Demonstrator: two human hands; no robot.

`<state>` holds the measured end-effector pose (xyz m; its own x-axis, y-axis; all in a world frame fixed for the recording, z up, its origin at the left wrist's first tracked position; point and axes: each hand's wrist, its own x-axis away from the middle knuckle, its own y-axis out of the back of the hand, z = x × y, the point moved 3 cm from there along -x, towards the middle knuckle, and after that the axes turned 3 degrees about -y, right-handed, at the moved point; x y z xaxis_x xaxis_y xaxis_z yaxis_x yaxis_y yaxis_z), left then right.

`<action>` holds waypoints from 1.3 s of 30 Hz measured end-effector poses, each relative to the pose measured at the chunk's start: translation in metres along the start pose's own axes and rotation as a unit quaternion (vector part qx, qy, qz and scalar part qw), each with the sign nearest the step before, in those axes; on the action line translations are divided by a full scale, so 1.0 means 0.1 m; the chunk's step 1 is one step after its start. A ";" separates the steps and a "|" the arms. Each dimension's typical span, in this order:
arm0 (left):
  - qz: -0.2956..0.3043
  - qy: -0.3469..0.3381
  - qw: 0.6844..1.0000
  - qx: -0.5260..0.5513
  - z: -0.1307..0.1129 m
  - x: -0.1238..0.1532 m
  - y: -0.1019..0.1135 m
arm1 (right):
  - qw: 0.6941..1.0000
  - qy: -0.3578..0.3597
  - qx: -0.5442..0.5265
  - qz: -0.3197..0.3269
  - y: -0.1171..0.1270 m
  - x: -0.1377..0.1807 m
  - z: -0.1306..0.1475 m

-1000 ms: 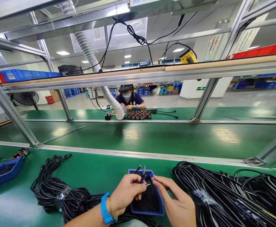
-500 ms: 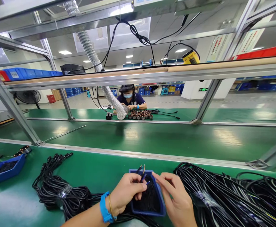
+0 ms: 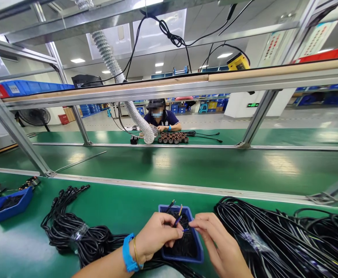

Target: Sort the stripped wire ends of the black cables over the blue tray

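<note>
My left hand (image 3: 164, 233) pinches the end of a black cable, above a blue bin (image 3: 199, 253). Thin coloured wires (image 3: 179, 216) fan out from between its thumb and forefinger, some yellow or orange, one blue. Small dark pieces (image 3: 184, 245) fill the bin. To the right of the wire ends, my right hand (image 3: 218, 241) has thumb and forefinger pressed together; whatever is in that pinch is too small to make out. A coiled bundle of black cables (image 3: 78, 233) lies left of my left forearm, with strands running under the wrist.
A larger black cable bundle (image 3: 261, 239) lies to the right. At far left sits another blue bin (image 3: 15, 204), with copper-wound parts (image 3: 31, 182) behind it. A metal frame post (image 3: 21, 131) rises on the left. Across the green bench, a person (image 3: 163, 117) works near a flexible duct (image 3: 136, 117).
My right hand has closed from spread fingers into a pinch beside the wire tips. The coloured wires lean slightly more to the right. My left hand keeps its hold.
</note>
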<state>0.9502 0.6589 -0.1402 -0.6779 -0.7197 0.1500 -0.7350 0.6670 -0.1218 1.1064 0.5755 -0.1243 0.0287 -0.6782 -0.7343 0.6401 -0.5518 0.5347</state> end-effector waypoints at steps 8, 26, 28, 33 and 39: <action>0.008 -0.010 1.000 -0.003 -0.04 0.02 0.00 | 1.000 0.000 -0.023 0.019 -0.02 0.03 -0.02; 0.012 -0.050 0.997 0.050 -0.01 0.01 0.00 | 0.976 -0.142 -0.167 -0.011 -0.19 0.03 0.00; 0.010 -0.058 0.996 0.061 -0.01 0.01 0.01 | 0.957 -0.198 -0.213 -0.026 -0.31 0.05 -0.01; -0.002 -0.069 0.994 0.079 0.01 -0.01 0.03 | 0.916 -0.299 -0.268 -0.008 -0.41 0.05 -0.05; -0.047 -0.095 0.992 0.068 -0.01 -0.08 0.08 | 0.932 -0.229 -0.222 0.171 -0.13 0.00 -0.10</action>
<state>0.9501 0.6700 -0.1417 -0.5867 -0.8096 -0.0186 -0.7813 0.5720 -0.2496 1.1053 0.5872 -0.1355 0.0247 -0.9698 -0.2427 0.9114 -0.0779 0.4042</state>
